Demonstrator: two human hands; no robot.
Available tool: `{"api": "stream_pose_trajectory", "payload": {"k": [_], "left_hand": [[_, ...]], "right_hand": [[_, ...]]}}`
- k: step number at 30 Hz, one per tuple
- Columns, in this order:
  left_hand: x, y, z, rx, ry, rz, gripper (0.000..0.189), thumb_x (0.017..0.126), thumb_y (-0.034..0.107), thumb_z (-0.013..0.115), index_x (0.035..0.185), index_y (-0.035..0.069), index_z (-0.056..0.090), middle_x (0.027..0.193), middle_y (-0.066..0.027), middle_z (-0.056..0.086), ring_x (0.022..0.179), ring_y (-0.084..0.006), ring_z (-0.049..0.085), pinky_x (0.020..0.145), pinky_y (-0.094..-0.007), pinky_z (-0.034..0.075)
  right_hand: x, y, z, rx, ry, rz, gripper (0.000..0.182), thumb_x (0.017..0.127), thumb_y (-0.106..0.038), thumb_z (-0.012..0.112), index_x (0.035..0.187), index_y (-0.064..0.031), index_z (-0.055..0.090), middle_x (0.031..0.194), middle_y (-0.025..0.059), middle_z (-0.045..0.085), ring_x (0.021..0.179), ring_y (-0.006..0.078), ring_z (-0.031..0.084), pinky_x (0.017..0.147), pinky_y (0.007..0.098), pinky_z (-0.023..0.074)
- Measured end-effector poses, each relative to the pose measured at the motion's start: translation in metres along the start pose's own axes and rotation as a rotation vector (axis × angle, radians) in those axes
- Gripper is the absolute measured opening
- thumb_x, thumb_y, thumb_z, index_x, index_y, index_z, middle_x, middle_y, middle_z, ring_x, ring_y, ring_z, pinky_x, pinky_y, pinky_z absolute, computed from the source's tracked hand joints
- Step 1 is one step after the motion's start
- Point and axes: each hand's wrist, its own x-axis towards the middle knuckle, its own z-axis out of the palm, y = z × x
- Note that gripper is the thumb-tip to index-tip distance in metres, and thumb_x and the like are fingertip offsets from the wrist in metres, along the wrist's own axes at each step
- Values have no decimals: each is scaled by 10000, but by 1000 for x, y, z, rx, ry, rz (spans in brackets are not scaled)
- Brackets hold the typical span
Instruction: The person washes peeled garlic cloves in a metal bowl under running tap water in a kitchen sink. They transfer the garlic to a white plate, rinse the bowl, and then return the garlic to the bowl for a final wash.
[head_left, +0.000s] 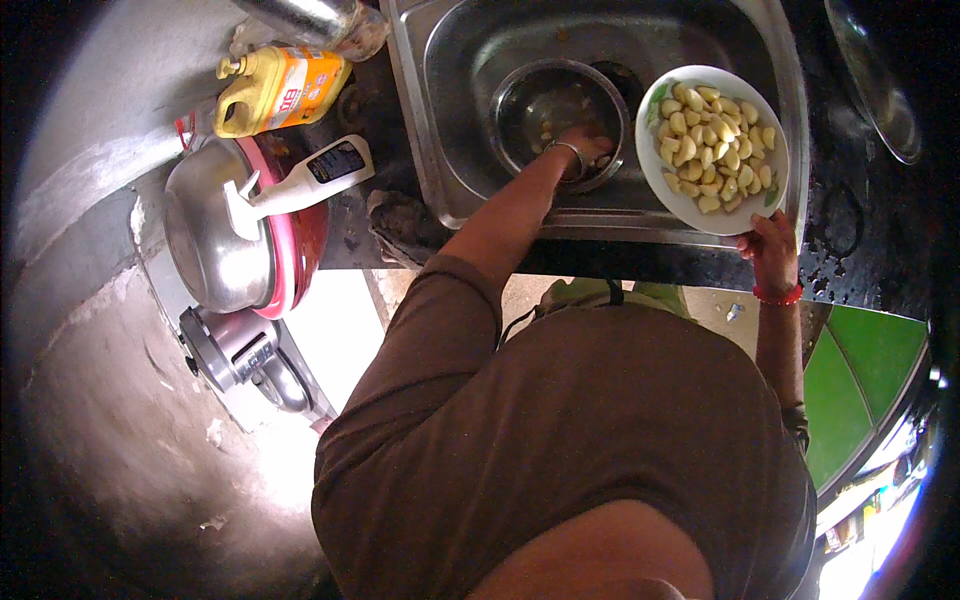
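My left hand (585, 146) reaches into a round metal basin (499, 124) that stands in the stainless steel sink (469, 49). The basin appears to hold water, with a few pale bits in it. The fingers are partly hidden, so whether they grip anything is unclear. With my right hand (776, 244) I grip the near right rim of a white plate (709, 223) with a green leaf pattern. Peeled garlic cloves (712, 150) are heaped on this plate. It sits over the right side of the sink, close beside the basin.
Left of the sink are a yellow detergent jug (277, 90), a white spray bottle (315, 176), an upturned metal bowl (214, 225) and a pink-rimmed basin (279, 262). A dark cloth (401, 225) lies by the sink corner. A glass lid (874, 82) rests at right.
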Motion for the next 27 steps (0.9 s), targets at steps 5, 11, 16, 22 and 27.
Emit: {"api": "stream_pose_trajectory", "payload": {"k": [5, 11, 16, 22, 27], "left_hand": [[5, -16, 2, 68, 79, 244, 276, 683, 258, 485, 906, 104, 533, 917, -108, 517, 843, -229, 485, 738, -295, 370], [17, -26, 10, -479, 15, 70, 256, 650, 260, 510, 825, 81, 560, 804, -126, 554, 700, -238, 533, 646, -317, 411], [31, -30, 17, 43, 187, 132, 292, 592, 297, 560, 781, 75, 578, 771, -125, 562, 699, -235, 541, 654, -319, 414], [22, -21, 7, 49, 84, 125, 254, 624, 247, 540, 817, 85, 568, 790, -119, 555, 684, -229, 533, 618, -312, 425], [-7, 2, -13, -629, -105, -126, 129, 672, 145, 495, 771, 78, 541, 666, -58, 515, 558, -171, 481, 458, -273, 394]], "right_hand": [[1, 2, -1, -15, 22, 15, 217, 716, -146, 441, 875, 1, 436, 635, 53, 511, 445, 89, 461, 385, 171, 362], [1, 1, 0, -52, 19, 0, 220, 717, -143, 433, 882, 3, 435, 643, 57, 518, 438, 88, 461, 371, 164, 359], [1, -4, 4, -71, 7, 16, 226, 707, -147, 427, 880, -3, 438, 633, 43, 511, 438, 75, 446, 380, 158, 352], [1, -4, 3, -78, 22, 7, 211, 716, -131, 421, 880, 0, 442, 638, 55, 517, 436, 83, 461, 367, 161, 361], [1, -3, 2, -50, -15, -4, 195, 724, -115, 413, 879, -1, 445, 637, 57, 516, 442, 86, 468, 371, 163, 364]]}}
